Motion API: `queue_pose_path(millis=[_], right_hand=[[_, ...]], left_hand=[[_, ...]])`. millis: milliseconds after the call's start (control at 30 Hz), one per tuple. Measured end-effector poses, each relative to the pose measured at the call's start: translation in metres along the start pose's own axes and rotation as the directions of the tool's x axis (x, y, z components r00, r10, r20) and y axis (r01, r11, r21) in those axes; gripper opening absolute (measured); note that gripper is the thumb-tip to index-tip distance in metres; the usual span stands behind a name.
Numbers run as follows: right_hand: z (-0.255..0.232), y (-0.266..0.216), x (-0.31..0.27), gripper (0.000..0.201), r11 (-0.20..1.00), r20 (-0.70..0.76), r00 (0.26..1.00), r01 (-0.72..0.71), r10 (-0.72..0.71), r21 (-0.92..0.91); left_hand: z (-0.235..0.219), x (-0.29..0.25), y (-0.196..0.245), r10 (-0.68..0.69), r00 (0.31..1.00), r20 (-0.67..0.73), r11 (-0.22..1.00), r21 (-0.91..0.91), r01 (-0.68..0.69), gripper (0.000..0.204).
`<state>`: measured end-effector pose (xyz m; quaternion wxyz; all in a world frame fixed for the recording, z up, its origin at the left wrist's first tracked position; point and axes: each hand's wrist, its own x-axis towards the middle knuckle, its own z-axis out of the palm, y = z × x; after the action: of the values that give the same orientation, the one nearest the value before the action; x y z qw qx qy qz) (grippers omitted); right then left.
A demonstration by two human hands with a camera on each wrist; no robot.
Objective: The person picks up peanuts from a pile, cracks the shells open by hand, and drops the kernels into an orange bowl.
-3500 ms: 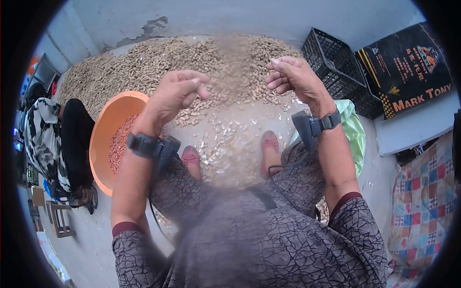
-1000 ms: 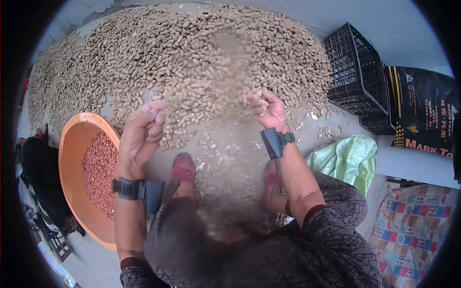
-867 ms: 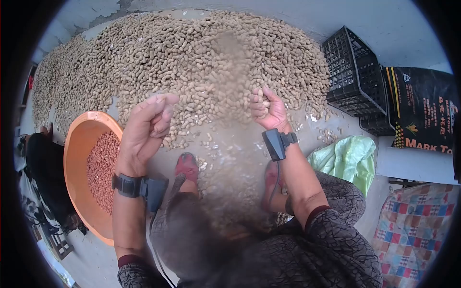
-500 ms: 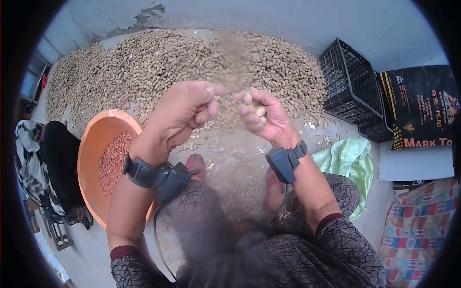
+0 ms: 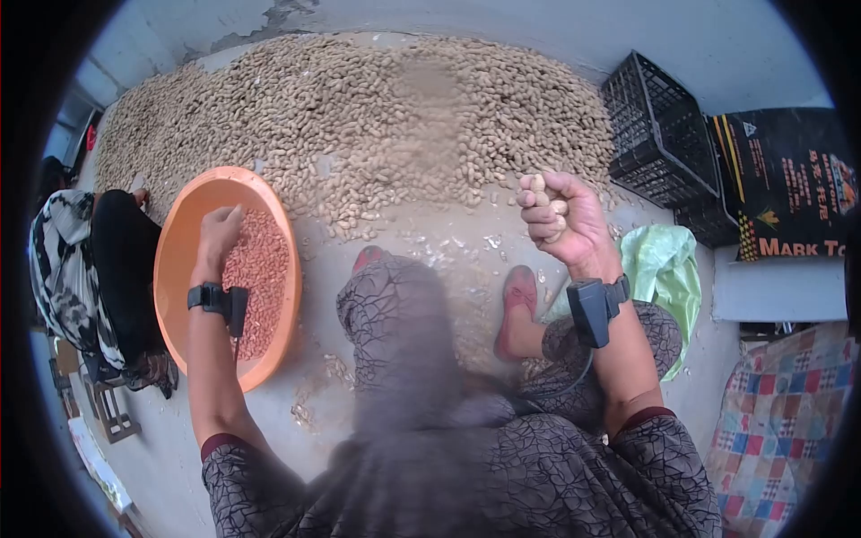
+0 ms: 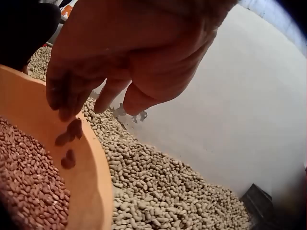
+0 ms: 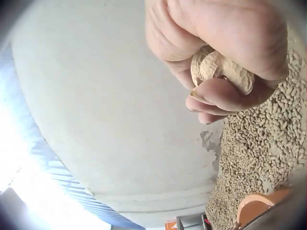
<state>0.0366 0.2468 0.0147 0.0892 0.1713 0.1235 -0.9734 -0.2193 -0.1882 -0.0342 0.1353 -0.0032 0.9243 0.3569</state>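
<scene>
My left hand (image 5: 218, 238) is over the orange basin (image 5: 291, 309), its fingers pointing down and loosely spread. Below its fingertips, in the left wrist view, several reddish peanut kernels (image 6: 69, 159) drop through the air. A heap of shelled kernels (image 5: 256, 278) fills the basin's bottom. My right hand (image 5: 574, 224) is held up in front of the floor pile, fingers curled around several unshelled peanuts (image 7: 228, 72). Their pale, ridged shells show between fingers and palm in the right wrist view.
A wide pile of unshelled peanuts (image 5: 359, 117) lies along the wall. Black crates (image 5: 664, 134) and a printed black sack (image 5: 789, 179) stand right, near a green bag (image 5: 659, 269). Another person (image 5: 117, 278) sits at left. Shell bits litter the floor between my feet.
Half a second ago both hands were close together in front of me. My left hand has moved left to the basin and let kernels go; the right, still holding peanuts, has shifted right.
</scene>
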Motion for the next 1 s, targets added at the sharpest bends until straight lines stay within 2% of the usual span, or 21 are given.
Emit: queue_pose_path(millis=[33,67,133,167,200,267,333,400,467,500,533,567,600,667,700,767,833,900,933,967,1000], right_hand=[[-0.002,0.002,-0.004,0.025,1.0,-0.012,1.0,0.022,-0.022,0.001],[-0.004,0.003,-0.007,0.026,1.0,-0.027,0.999,0.016,-0.016,-0.02],[-0.002,0.004,-0.011,0.027,0.999,-0.049,0.999,-0.007,0.005,-0.044],[0.002,0.006,-0.013,0.027,0.999,-0.049,0.999,0.0,-0.002,-0.045],[0.007,0.008,-0.015,0.028,0.997,-0.032,0.999,-0.014,0.012,-0.072],[0.02,0.013,-0.019,0.029,0.995,-0.011,1.0,-0.021,0.02,-0.101],[0.035,0.019,-0.025,0.029,0.987,-0.054,0.998,0.004,-0.013,-0.158],[0.044,0.023,-0.032,0.029,0.98,-0.011,1.0,0.025,-0.028,-0.196],[0.055,0.029,-0.041,0.029,0.972,0.032,0.999,0.048,-0.041,-0.232],[0.063,0.034,-0.046,0.028,0.96,-0.024,0.994,0.093,-0.103,-0.264],[0.067,0.037,-0.051,0.026,0.945,-0.078,0.983,0.136,-0.166,-0.296],[0.066,0.037,-0.053,0.026,0.945,-0.074,0.982,0.142,-0.171,-0.295],[0.064,0.037,-0.055,0.024,0.943,-0.04,0.983,0.16,-0.18,-0.293],[0.059,0.037,-0.06,0.022,0.94,-0.006,0.981,0.186,-0.196,-0.285],[0.055,0.037,-0.061,0.021,0.944,-0.037,0.976,0.197,-0.214,-0.263],[0.047,0.036,-0.065,0.02,0.948,-0.072,0.97,0.21,-0.233,-0.239],[0.037,0.034,-0.067,0.019,0.955,-0.055,0.971,0.219,-0.235,-0.201],[0.026,0.03,-0.068,0.022,0.96,-0.055,0.969,0.232,-0.243,-0.157],[0.022,0.027,-0.069,0.024,0.964,-0.055,0.967,0.24,-0.247,-0.118],[0.02,0.025,-0.07,0.024,0.963,-0.054,0.967,0.241,-0.249,-0.117],[0.018,0.024,-0.071,0.028,0.969,-0.079,0.966,0.245,-0.245,-0.02]], left_hand=[[0.0,0.01,-0.022,0.111,0.992,-0.064,0.962,0.257,-0.092,0.032],[0.003,0.008,-0.024,0.126,0.991,-0.049,0.962,0.252,-0.11,0.032],[0.005,-0.006,-0.01,0.413,0.899,-0.148,0.874,0.343,-0.345,0.033],[0.006,-0.006,0.001,0.403,0.913,-0.063,0.905,0.174,-0.388,0.033],[0.008,-0.024,0.041,0.404,0.915,0.023,0.915,0.0,-0.404,0.033],[0.018,-0.069,0.117,0.446,0.89,0.099,0.852,-0.351,-0.388,0.032],[0.023,-0.109,0.177,0.576,0.776,0.256,0.75,-0.543,-0.378,0.033],[0.035,-0.144,0.224,0.672,0.655,0.345,0.706,-0.564,-0.427,0.034],[0.051,-0.17,0.255,0.645,0.613,0.456,0.758,-0.484,-0.438,0.034],[0.061,-0.179,0.266,0.649,0.61,0.455,0.755,-0.482,-0.444,0.034],[0.072,-0.186,0.275,0.63,0.578,0.518,0.776,-0.439,-0.453,0.032],[0.082,-0.192,0.281,0.606,0.546,0.579,0.794,-0.394,-0.463,0.029],[0.091,-0.195,0.283,0.608,0.542,0.581,0.792,-0.392,-0.468,0.029],[0.111,-0.197,0.283,0.604,0.515,0.608,0.795,-0.423,-0.434,0.022],[0.12,-0.197,0.281,0.606,0.508,0.612,0.794,-0.423,-0.437,0.022],[0.137,-0.197,0.277,0.633,0.525,0.569,0.771,-0.53,-0.354,0.018],[0.141,-0.201,0.274,0.663,0.508,0.55,0.74,-0.586,-0.331,0.017],[0.147,-0.199,0.269,0.67,0.519,0.531,0.678,-0.722,-0.138,0.018],[0.149,-0.199,0.267,0.671,0.515,0.533,0.679,-0.721,-0.139,0.018],[0.149,-0.201,0.265,0.665,0.539,0.517,0.62,-0.785,-0.013,0.019],[0.149,-0.203,0.263,0.654,0.566,0.501,0.543,-0.833,0.11,0.022]])
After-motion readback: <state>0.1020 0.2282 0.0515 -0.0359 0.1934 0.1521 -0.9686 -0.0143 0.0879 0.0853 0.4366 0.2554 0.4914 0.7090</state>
